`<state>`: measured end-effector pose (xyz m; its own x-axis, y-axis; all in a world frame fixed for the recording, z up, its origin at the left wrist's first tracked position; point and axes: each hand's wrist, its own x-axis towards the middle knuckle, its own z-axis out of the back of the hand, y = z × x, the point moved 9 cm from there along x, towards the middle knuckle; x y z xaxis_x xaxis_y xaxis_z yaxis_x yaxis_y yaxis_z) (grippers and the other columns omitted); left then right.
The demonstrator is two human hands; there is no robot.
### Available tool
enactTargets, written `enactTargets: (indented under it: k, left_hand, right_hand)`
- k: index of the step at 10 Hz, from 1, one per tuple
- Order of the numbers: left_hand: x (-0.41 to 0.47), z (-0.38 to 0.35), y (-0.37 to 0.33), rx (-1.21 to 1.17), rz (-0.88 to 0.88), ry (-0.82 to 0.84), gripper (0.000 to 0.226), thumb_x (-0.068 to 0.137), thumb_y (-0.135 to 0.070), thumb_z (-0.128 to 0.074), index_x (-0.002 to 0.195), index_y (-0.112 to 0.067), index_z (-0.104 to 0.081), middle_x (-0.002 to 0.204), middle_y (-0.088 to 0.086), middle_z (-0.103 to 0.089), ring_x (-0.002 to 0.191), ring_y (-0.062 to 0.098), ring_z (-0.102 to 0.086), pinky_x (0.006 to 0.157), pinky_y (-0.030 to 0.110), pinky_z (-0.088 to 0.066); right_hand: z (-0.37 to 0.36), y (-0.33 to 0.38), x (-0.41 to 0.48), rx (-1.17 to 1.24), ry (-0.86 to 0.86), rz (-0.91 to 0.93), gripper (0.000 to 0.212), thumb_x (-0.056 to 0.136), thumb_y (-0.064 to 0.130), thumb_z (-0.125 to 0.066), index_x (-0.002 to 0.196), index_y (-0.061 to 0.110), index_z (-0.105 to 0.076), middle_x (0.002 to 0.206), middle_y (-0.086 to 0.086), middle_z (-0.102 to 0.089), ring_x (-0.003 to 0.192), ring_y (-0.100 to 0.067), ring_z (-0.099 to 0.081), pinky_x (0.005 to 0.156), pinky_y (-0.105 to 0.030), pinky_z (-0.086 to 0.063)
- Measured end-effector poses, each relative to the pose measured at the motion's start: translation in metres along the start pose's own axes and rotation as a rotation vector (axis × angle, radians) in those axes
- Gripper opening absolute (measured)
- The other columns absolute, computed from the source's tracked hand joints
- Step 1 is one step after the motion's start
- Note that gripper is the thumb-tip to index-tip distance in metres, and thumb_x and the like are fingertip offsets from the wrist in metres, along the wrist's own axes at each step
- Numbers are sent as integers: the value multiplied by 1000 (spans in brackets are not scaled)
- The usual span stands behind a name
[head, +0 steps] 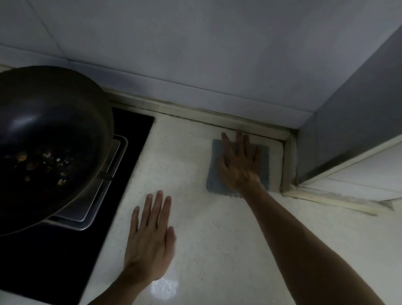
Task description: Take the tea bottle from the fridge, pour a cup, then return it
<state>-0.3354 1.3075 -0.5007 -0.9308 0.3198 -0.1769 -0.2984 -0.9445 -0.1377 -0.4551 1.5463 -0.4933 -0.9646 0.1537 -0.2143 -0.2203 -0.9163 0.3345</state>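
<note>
Neither the tea bottle, a cup nor the fridge is in view. My right hand (238, 162) lies flat with straight fingers on a grey square cloth (265, 157) at the back of the pale countertop (210, 229), fingertips near the wall ledge. My left hand (150, 235) rests flat on the bare countertop, fingers straight and together, just right of the stove's edge. Neither hand holds anything.
A dark wok (33, 147) with bits of food in it sits on a black glass stove (58, 274) at the left. A tiled wall (183, 36) rises behind. A grey pillar corner (350, 120) juts out at the right.
</note>
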Motion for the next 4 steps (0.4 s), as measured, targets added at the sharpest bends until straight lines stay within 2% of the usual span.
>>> enactTargets:
  k: [1,2,3,4]
  left_hand:
    - [-1,-1,3,23,1,-3,66,93,-37,-22,154,-14,-10,162,8,0,150,25,2,120,47,-7]
    - [0,-2,2,23,12,22,67,92,-39,-18,153,-13,-10,162,9,-2,149,26,0,120,49,-10]
    - [0,-1,-1,-34,1,89,70,90,-41,-13,154,-13,-7,161,9,2,149,26,4,120,48,-7]
    - [3,15,-4,-140,-8,154,68,92,-36,-19,154,-14,-7,162,9,1,149,26,1,121,46,-6]
  right_hand:
    - [17,5,-12,66,12,-11,60,103,38,-30,156,30,-2,164,-6,13,151,-25,10,121,-47,-6]
    - [34,14,-38,28,7,12,62,104,37,-30,156,29,2,163,-5,16,150,-25,12,119,-48,-9]
    - [44,17,-58,18,44,20,65,104,38,-31,156,25,5,164,-7,12,151,-27,6,119,-53,-11]
    - [60,26,-77,30,24,-3,67,102,36,-37,156,22,1,163,-10,-3,149,-30,-9,116,-56,-19]
